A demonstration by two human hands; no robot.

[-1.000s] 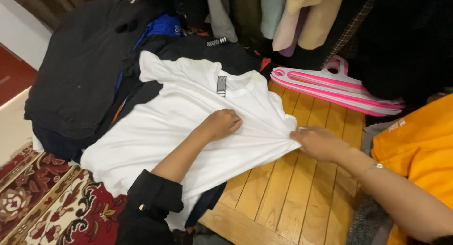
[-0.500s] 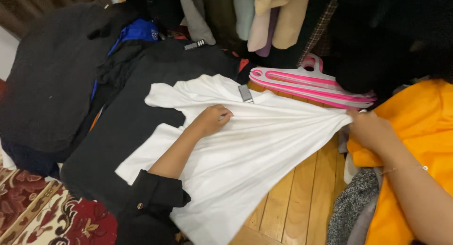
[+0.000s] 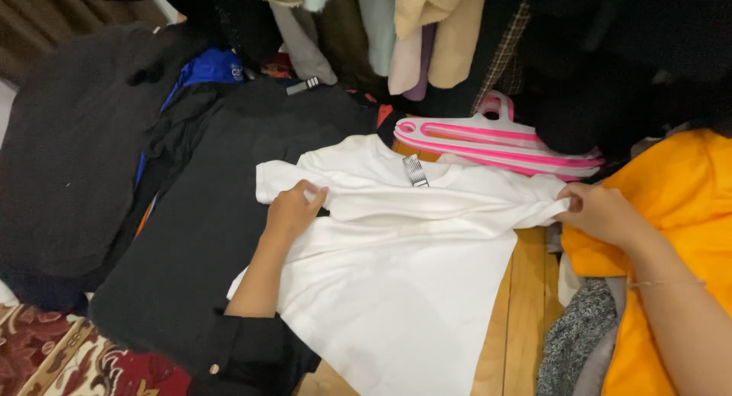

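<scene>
On dark clothes, both hands apparently grip a white T-shirt (image 3: 396, 266).

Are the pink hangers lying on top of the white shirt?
No. The pink hangers lie on the floor beyond the white shirt, just past its collar.

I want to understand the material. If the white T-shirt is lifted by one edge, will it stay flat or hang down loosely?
Probably it hangs loosely: the white T-shirt already gathers into soft folds between the left hand and the right hand. It seems light and thin, since it drapes over the black garment beneath. It looks unlikely to slide on that cloth.
</scene>
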